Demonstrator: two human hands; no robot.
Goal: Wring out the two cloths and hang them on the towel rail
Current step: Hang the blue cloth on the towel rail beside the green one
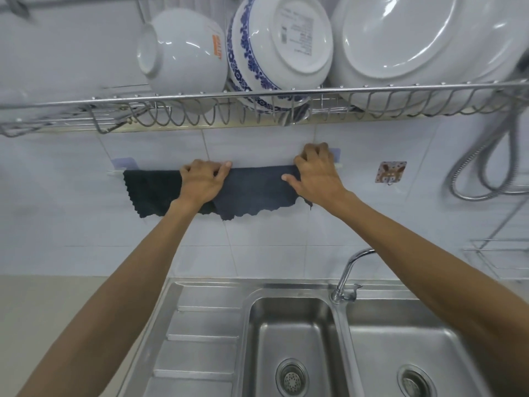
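Two cloths hang side by side over the white towel rail [114,172] on the tiled wall. The dark green cloth [151,193] drapes on the left. Right of it, and overlapping it slightly, hangs the grey-blue cloth [254,193]. My left hand [201,181] grips the grey-blue cloth's left top edge where the two cloths meet. At its right top corner my right hand [315,173] holds the same cloth, fingers curled over the rail. Most of the rail is hidden under the cloths.
A steel dish rack [257,96] with white bowls and a large plate [415,38] juts out just above the hands. Below lies a double steel sink [340,316] with a tap [347,273] and a drainboard. A shower hose [486,167] and a patterned hook [390,171] are on the right.
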